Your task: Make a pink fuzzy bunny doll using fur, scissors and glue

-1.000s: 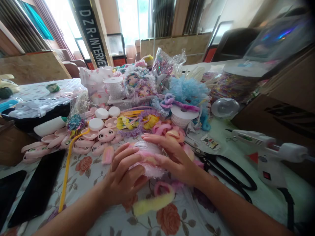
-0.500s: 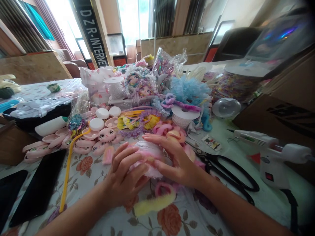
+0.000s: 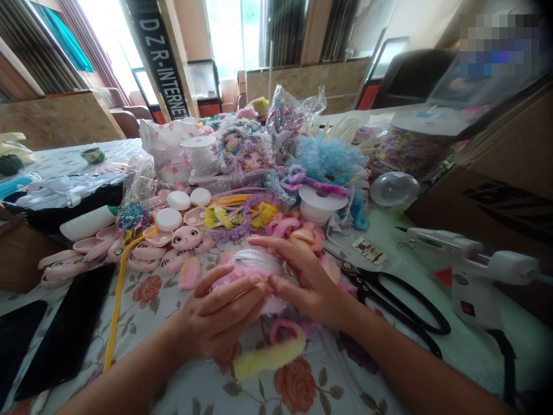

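Observation:
A round, fluffy pink-and-white pouch (image 3: 259,261) with a white zipper across its top sits between my hands, just above the flowered cloth. My left hand (image 3: 216,311) grips its near left side, fingers laid across the front and fingertips close to my right thumb. Around the right side curves my right hand (image 3: 311,282), its index finger stretched along the top and its thumb pressed to the front. The pouch's underside is hidden. Below it lie a yellow fuzzy strip (image 3: 270,357) and a pink fuzzy loop (image 3: 287,331).
Black-handled scissors (image 3: 406,300) and a white glue gun (image 3: 469,282) lie at the right. Pink doll-face pieces (image 3: 185,237), white lids (image 3: 168,219), a ribbon spool (image 3: 322,204) and blue tulle (image 3: 332,158) crowd the back. A dark phone-like slab (image 3: 67,331) lies left, a cardboard box (image 3: 484,184) far right.
My left fingers have slid down from the pouch's upper left to its front, baring more pink fluff there. My right hand keeps nearly the same hold.

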The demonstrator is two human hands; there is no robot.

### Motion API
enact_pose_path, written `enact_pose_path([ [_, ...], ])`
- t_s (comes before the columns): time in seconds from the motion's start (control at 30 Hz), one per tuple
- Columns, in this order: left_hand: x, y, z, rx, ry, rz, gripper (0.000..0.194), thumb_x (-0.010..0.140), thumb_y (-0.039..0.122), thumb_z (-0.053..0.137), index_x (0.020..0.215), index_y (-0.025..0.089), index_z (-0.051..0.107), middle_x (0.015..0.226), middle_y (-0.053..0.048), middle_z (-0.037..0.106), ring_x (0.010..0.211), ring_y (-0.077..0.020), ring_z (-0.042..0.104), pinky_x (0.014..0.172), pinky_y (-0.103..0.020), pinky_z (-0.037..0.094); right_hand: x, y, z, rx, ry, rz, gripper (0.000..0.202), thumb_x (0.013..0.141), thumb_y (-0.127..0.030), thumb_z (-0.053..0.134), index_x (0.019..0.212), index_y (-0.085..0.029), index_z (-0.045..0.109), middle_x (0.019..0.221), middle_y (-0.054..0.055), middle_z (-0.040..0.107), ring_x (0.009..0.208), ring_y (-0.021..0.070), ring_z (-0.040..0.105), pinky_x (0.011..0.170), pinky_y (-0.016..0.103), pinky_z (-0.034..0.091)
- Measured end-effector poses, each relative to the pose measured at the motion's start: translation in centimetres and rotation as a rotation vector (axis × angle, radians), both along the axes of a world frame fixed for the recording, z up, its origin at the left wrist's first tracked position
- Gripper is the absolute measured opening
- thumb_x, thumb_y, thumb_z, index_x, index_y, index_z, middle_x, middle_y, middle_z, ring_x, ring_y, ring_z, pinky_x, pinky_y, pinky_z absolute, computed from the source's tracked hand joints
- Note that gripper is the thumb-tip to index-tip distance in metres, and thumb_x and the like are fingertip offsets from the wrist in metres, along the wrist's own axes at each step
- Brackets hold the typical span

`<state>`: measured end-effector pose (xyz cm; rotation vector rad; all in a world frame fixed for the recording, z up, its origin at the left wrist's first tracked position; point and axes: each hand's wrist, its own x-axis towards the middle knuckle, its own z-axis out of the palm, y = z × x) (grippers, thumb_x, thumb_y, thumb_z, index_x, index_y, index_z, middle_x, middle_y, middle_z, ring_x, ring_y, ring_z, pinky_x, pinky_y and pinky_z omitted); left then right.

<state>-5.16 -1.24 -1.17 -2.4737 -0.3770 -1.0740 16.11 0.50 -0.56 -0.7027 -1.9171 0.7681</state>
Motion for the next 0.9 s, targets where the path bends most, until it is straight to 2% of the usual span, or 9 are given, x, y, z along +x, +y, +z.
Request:
enact_pose_path([
  [0.13, -0.1, 0.3, 0.0, -0.085, 0.037, -0.035, 0.029, 0.081, 0.008, 0.066, 0.11, 0.011, 0.066, 0.108, -0.007, 0.072, 0.115, -0.0164, 0.06, 0.115, -0.036, 0.035, 0.0, -0.1, 0.5, -0.079, 0.008, 0.028, 0.047, 0.084, -0.018, 0.054, 0.131, -0.021, 0.053, 0.127, 0.007, 0.062, 0.113, 0.0226, 0.058, 0.098, 0.04, 0.047],
  [0.33, 0.4, 0.7, -0.5, -0.301, -0.095, -0.098, 0.033, 0.079, 0.013, 0.069, 0.111, 0.009, 0.06, 0.107, -0.012, 0.07, 0.116, -0.0228, 0.061, 0.108, -0.046, 0.045, 0.4, 0.1, 0.1, -0.182, 0.046, 0.029, 0.048, 0.083, -0.018, 0.057, 0.131, -0.024, 0.053, 0.13, 0.005, 0.06, 0.118, 0.0226, 0.056, 0.103, 0.04, 0.043],
  [0.47, 0.6, 0.6, -0.6, -0.365, -0.156, -0.129, 0.034, 0.077, 0.01, 0.07, 0.108, 0.007, 0.058, 0.107, -0.016, 0.069, 0.117, -0.0252, 0.06, 0.108, -0.048, 0.045, 0.4, 0.4, -0.1, -0.202, 0.045, 0.037, 0.05, 0.083, -0.019, 0.059, 0.131, -0.025, 0.052, 0.133, 0.006, 0.058, 0.124, 0.0244, 0.052, 0.106, 0.042, 0.041],
  [0.57, 0.6, 0.6, -0.8, -0.392, -0.184, -0.15, 0.033, 0.077, 0.008, 0.068, 0.109, 0.008, 0.057, 0.108, -0.017, 0.067, 0.119, -0.0265, 0.058, 0.108, -0.049, 0.045, 0.7, 0.2, 0.7, -0.213, 0.034, -0.012, 0.049, 0.084, -0.024, 0.06, 0.132, -0.026, 0.051, 0.138, 0.006, 0.054, 0.129, 0.0247, 0.049, 0.108, 0.043, 0.04],
  [0.63, 0.6, 0.7, -1.0, -0.409, -0.195, -0.156, 0.035, 0.078, 0.007, 0.067, 0.111, 0.009, 0.056, 0.11, -0.017, 0.066, 0.121, -0.027, 0.057, 0.107, -0.05, 0.045, 1.7, -0.5, 1.4, -0.246, 0.064, -0.131, 0.045, 0.087, -0.031, 0.058, 0.131, -0.026, 0.052, 0.138, 0.007, 0.055, 0.127, 0.0244, 0.052, 0.106, 0.041, 0.043],
  [0.7, 0.5, 0.9, -1.2, -0.416, -0.195, -0.152, 0.035, 0.079, 0.007, 0.066, 0.113, 0.009, 0.055, 0.111, -0.017, 0.066, 0.122, -0.027, 0.056, 0.108, -0.05, 0.045, 3.6, -1.8, 1.7, -0.275, 0.038, -0.357, 0.038, 0.088, -0.039, 0.055, 0.124, -0.025, 0.056, 0.129, 0.008, 0.062, 0.115, 0.0245, 0.061, 0.096, 0.039, 0.05],
  [0.8, 0.6, 0.9, -1.3, -0.418, -0.183, -0.141, 0.034, 0.082, 0.008, 0.063, 0.115, 0.011, 0.054, 0.112, -0.016, 0.066, 0.123, -0.0265, 0.055, 0.108, -0.05, 0.044, 7.6, -4.7, 0.8, -0.228, -0.345, -0.849, 0.034, 0.084, -0.052, 0.056, 0.102, -0.025, 0.066, 0.105, 0.007, 0.071, 0.093, 0.0275, 0.068, 0.081, 0.04, 0.054],
  [0.9, 0.6, 0.9, -1.4, -0.421, -0.164, -0.134, 0.033, 0.084, 0.009, 0.062, 0.115, 0.013, 0.054, 0.116, -0.016, 0.065, 0.126, -0.0267, 0.053, 0.109, -0.05, 0.043, 11.4, -7.5, -1.4, -0.087, -0.659, -0.945, 0.036, 0.081, -0.057, 0.055, 0.095, -0.026, 0.067, 0.098, 0.009, 0.071, 0.09, 0.0328, 0.068, 0.078, 0.045, 0.053],
])
